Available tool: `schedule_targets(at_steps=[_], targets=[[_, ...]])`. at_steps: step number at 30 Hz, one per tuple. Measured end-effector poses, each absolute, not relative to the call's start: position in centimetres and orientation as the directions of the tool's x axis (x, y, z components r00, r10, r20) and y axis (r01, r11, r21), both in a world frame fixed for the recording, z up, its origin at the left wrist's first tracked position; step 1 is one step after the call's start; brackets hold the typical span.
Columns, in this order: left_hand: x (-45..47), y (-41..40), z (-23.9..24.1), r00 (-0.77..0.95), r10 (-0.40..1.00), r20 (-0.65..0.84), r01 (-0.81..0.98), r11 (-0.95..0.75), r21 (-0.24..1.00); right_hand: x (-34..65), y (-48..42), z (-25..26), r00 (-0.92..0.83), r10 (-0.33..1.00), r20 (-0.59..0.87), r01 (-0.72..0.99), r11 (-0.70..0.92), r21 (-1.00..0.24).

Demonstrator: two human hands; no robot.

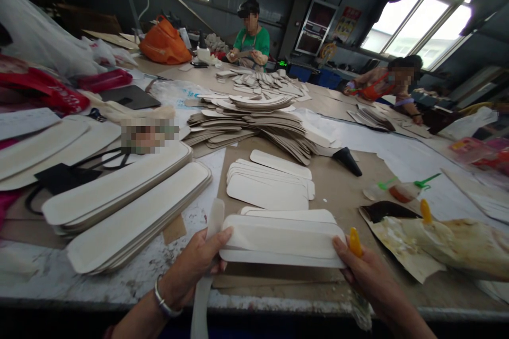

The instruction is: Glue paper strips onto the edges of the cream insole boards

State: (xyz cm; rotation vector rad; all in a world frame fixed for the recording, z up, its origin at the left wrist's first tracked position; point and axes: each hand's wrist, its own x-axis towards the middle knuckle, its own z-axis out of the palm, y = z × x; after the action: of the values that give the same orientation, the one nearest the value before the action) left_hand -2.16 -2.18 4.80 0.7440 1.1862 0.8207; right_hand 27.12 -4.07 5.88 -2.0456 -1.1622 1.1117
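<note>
The left grip [196, 259] pinches the near end of a panel [280, 238] and also holds a pale strip [202, 296]. The right grip [368, 267] pinches the panel's other end and holds a yellow-handled tool [355, 242]. The panel spans between both grips, above the desk [147, 294]. Loose panels [267, 188] lie beyond them; two stacks [139, 216] lie left of the left grip.

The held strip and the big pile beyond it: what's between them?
In the head view, loose white strips lie on brown board between the held strip and the big pile.
</note>
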Motion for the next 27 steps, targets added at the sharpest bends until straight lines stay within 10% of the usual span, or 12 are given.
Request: schedule_targets(at_steps=[27], targets=[[-1.9, -1.7, 1.9, 0.053, 0.833, -0.551, 0.052, 0.549, 0.834, 26.9, -2.3, 5.2, 0.206, 0.925, -0.319, 0.340, -0.373, -0.863]])
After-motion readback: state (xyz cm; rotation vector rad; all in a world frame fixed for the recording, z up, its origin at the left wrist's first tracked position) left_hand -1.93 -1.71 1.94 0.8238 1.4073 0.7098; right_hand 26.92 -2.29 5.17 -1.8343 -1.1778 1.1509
